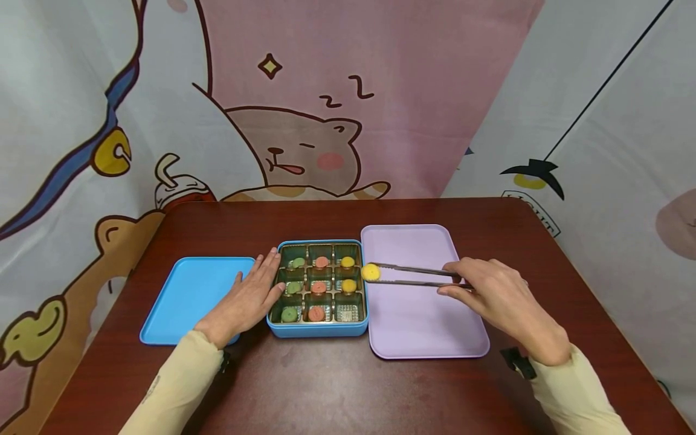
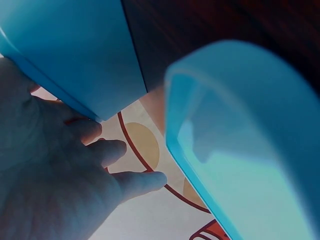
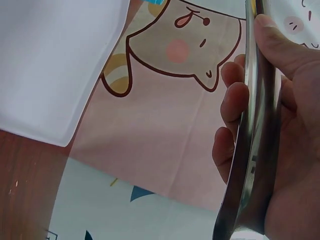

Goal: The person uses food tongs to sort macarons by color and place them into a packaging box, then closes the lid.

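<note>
On the dark wooden bench (image 1: 337, 386), the left hand (image 1: 247, 299) lies flat with straight fingers against the blue compartmented box (image 1: 318, 329). The right hand (image 1: 502, 299) pinches slim metal tongs (image 1: 415, 275), which clamp a round yellow sweet (image 1: 371, 272) over the box's right edge, beside the lilac rectangular tray (image 1: 418, 320).

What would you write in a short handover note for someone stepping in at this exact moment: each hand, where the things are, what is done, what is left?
Left hand: flat, fingers straight, against the left side of the blue box.
Right hand: grips metal tongs, which pinch a yellow piece over the box's right edge, beside the lilac tray.
Box: nine cells in three rows; eight hold green, orange or yellow pieces; the near right cell is empty.
Blue lid lies left of the box.
Tray holds no pieces.
Left: set the yellow piece down.
</note>
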{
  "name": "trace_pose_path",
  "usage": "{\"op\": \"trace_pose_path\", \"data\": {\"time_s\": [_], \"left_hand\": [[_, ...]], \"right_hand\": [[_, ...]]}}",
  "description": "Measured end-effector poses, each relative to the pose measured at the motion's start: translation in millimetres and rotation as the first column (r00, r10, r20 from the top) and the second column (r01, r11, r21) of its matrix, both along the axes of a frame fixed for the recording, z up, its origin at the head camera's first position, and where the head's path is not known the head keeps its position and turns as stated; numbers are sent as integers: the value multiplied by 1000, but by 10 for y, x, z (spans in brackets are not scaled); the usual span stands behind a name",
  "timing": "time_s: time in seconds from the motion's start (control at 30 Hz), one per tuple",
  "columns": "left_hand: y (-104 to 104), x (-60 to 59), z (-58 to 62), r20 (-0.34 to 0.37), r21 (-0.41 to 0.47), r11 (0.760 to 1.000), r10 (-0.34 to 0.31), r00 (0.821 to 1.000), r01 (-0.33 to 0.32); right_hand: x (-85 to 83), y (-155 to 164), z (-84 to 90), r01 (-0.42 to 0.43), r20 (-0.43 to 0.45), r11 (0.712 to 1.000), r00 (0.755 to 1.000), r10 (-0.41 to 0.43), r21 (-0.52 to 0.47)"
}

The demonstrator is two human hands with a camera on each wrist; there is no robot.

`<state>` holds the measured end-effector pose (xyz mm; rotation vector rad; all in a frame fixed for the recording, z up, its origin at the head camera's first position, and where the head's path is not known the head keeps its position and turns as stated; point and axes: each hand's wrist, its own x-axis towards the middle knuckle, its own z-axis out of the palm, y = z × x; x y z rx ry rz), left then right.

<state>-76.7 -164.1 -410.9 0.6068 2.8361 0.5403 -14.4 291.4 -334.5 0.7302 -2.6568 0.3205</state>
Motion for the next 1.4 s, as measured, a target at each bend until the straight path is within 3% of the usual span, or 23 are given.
{"op": "trace_pose_path", "data": {"time_s": [0.27,1.4], "left_hand": [[-4,-2,-7,-3,2,1000,2,1000,-2],[-1,-8,-6,-2,15,1000,2,1000,-2]], "right_hand": [[-32,-122,9,-41,-8,999,999,41,-9],[-75,-289,-169,-90,126,994,989,81,69]]}}
